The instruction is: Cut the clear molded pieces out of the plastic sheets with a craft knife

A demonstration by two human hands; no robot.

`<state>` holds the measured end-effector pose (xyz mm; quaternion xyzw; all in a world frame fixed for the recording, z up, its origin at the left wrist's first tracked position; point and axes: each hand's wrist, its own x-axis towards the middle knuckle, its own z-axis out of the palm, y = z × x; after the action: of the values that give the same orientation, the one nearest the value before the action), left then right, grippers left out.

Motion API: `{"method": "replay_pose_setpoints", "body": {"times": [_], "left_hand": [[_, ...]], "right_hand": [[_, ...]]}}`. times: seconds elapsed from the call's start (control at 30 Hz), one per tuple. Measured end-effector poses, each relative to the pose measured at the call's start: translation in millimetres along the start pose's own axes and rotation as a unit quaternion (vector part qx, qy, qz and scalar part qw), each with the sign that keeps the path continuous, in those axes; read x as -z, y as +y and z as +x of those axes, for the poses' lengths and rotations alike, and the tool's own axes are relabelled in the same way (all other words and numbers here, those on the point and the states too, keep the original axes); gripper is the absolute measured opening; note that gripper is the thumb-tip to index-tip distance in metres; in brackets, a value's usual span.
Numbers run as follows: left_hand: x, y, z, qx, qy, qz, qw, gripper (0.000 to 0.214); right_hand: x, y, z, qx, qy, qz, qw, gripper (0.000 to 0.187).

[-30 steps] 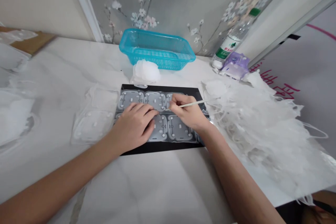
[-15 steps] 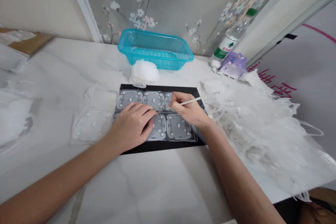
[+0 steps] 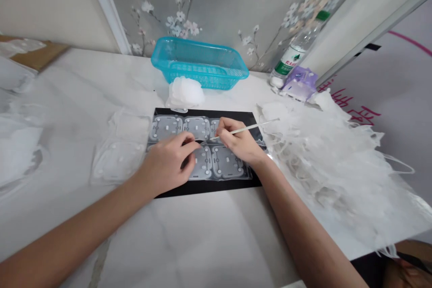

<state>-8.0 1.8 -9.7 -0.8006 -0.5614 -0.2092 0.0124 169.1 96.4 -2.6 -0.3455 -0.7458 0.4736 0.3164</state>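
On a black board [image 3: 202, 187] lies a translucent moulded silicone-like sheet [image 3: 228, 162] with rows of rounded-square pieces. My left hand [image 3: 170, 157] is over its left half, fingers curled and closed at a dark gap between the two rows, seemingly pinching the sheet there. My right hand [image 3: 238, 141] is closed in a pen grip around a slim pale stick-like tool [image 3: 251, 128]. The tool's lower tip points left into the same gap, close to my left fingertips. Its exact kind and tip shape are too small to make out.
Behind the board stand a stack of white pieces [image 3: 186, 93] and a blue plastic basket [image 3: 202, 65]. A heap of translucent scraps [image 3: 340, 171] spreads at right, below a water bottle [image 3: 293, 54] and purple packet [image 3: 300, 83]. More moulded sheets [image 3: 119, 157] lie left.
My left hand has gone from lying flat to curled fingers, its knuckles raised. My right hand and the tool have shifted slightly left. The sheet has also slid a little left.
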Motion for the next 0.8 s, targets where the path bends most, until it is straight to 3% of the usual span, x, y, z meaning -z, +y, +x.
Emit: {"method": "replay_pose_setpoints", "body": {"times": [0.17,0.3,0.5,0.8], "left_hand": [[2.6,-0.1,-0.3,0.029,0.008,0.006,1.000,0.024],[4.0,-5.9,1.6,-0.022,-0.066,0.020,0.997,0.030],[0.3,-15.2,-1.1,-0.024,-0.157,-0.010,0.987,0.037],[-0.9,-14.9,-1.2,-0.026,-0.170,-0.009,0.985,0.039]], "right_hand": [[-4.6,1.7,-0.3,-0.029,0.049,0.049,0.997,0.025],[-7.2,-6.8,-2.6,-0.046,0.112,0.060,0.991,0.038],[-22.7,-8.5,-5.7,0.008,0.038,0.049,0.998,0.042],[-28.5,-2.8,-6.7,0.010,-0.012,0.080,0.997,0.036]]}}
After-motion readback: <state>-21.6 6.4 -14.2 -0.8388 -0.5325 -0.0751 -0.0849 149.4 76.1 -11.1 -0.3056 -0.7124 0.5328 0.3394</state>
